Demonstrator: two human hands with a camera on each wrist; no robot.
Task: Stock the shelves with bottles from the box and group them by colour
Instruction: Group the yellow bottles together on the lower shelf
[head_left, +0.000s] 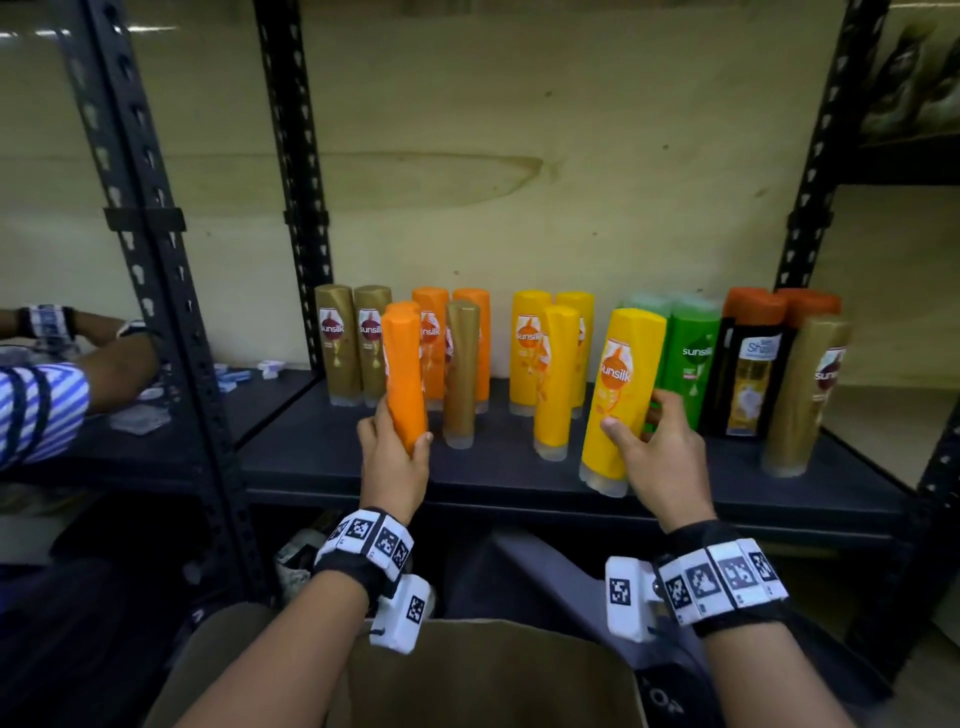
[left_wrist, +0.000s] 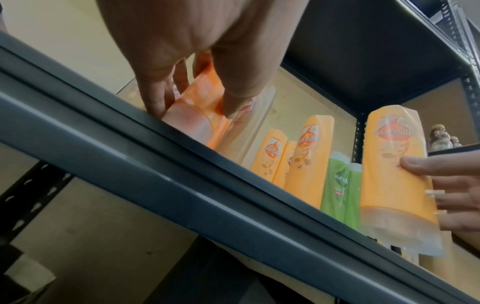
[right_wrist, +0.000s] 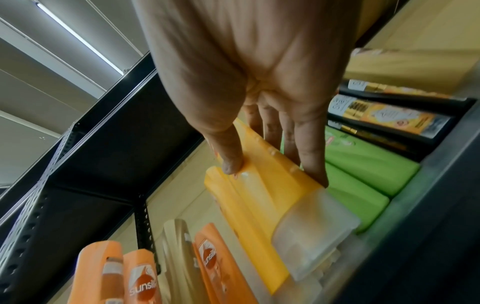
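Observation:
My left hand grips an orange bottle near its cap end, just above the dark shelf; in the left wrist view the fingers wrap that orange bottle. My right hand holds a yellow Sunsilk bottle, tilted, its clear cap on the shelf near the front edge; the right wrist view shows thumb and fingers round the yellow bottle. Standing in a row behind are gold, orange, yellow, green and black bottles.
A lone gold bottle stands among the orange ones, another gold bottle at the far right. Black slotted uprights frame the bay. Another person's striped sleeve reaches into the left bay. A cardboard box sits below me.

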